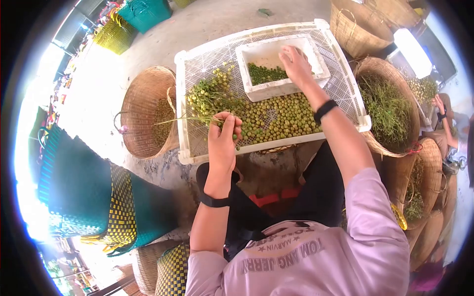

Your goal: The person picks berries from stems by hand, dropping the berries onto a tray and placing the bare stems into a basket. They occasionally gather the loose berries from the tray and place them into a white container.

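My left hand (224, 132) is closed around a green stem (187, 118) over the near left part of the white slatted tray (185, 143). A few small green fruits hang by its fingers. My right hand (296, 64) is over the white box (276, 90), fingers bent toward its far right inside; whatever they hold, if anything, is hidden. Small dark green fruits (266, 73) lie in the box. Larger yellow-green fruits (281, 118) spread across the tray's near side. Fruit bunches on stems (212, 93) are heaped at the tray's left.
A wicker basket (140, 98) stands left of the tray. Another basket (375, 64), full of green stems (387, 108), is at the right. Woven teal and yellow bags (123, 197) lie at the left. Another person's arm (447, 126) shows at the far right.
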The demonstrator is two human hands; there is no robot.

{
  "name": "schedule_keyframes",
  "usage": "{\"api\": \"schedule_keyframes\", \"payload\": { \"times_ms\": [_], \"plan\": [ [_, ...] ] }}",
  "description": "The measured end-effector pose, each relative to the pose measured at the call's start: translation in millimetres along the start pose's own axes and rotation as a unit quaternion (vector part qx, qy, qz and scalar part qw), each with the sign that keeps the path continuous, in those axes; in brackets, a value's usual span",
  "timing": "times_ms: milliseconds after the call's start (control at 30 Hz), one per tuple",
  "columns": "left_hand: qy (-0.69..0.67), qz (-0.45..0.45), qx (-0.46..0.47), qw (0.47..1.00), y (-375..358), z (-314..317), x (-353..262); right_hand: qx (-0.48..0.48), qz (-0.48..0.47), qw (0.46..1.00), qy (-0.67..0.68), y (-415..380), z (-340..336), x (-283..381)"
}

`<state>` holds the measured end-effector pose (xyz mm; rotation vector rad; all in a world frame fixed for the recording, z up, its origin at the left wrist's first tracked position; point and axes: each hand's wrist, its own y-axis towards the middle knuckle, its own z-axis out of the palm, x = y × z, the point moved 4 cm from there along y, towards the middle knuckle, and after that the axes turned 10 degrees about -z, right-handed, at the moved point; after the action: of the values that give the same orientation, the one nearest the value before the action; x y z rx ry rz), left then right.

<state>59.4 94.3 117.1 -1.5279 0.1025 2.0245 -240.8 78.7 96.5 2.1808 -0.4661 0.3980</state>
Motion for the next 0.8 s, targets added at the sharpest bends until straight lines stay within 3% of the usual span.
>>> {"api": "schedule_keyframes", "payload": {
  "times_ms": [33, 67, 133, 233, 300, 467, 533, 667, 733, 800],
  "plan": [
    [-0.002, 0.002, -0.002, 1.000, 3.2, 0.4, -1.9, 0.065, 0.057, 0.982, 0.166, -3.7, -19.2, 27.7],
    [-0.008, 0.008, -0.008, 1.000, 5.0, 0.1, -3.1, 0.129, 0.113, 0.930, 0.326, -18.4, -32.1, 51.1],
    [-0.016, 0.011, -0.014, 1.000, 9.7, -0.2, -1.3, 0.226, 0.113, 0.849, 0.464, -60.8, -44.7, 76.6],
    [0.018, 0.031, -0.030, 0.999, 12.1, 1.4, 4.6, 0.206, 0.058, 0.871, 0.443, -98.5, -75.7, 114.0],
    [0.073, 0.041, -0.037, 0.996, 11.2, 6.4, 6.6, 0.174, -0.049, 0.923, 0.340, -105.7, -90.3, 125.6],
    [0.047, 0.054, -0.041, 0.997, 9.9, 9.4, 21.8, 0.170, -0.022, 0.911, 0.376, -130.0, -87.6, 126.5],
    [0.034, 0.049, -0.043, 0.997, 10.0, 9.5, 26.1, 0.168, 0.155, 0.812, 0.537, -146.3, -73.7, 117.2],
    [-0.009, 0.061, -0.066, 0.996, 10.1, 6.5, 29.9, 0.154, 0.236, 0.762, 0.584, -159.4, -74.2, 98.9],
    [0.010, 0.060, -0.064, 0.996, 5.9, 9.3, 27.3, 0.176, 0.296, 0.676, 0.652, -162.2, -76.2, 95.8],
    [0.029, 0.071, -0.055, 0.996, 0.5, 12.0, 25.9, 0.195, 0.304, 0.678, 0.640, -157.3, -82.4, 98.2]
  ]
}}
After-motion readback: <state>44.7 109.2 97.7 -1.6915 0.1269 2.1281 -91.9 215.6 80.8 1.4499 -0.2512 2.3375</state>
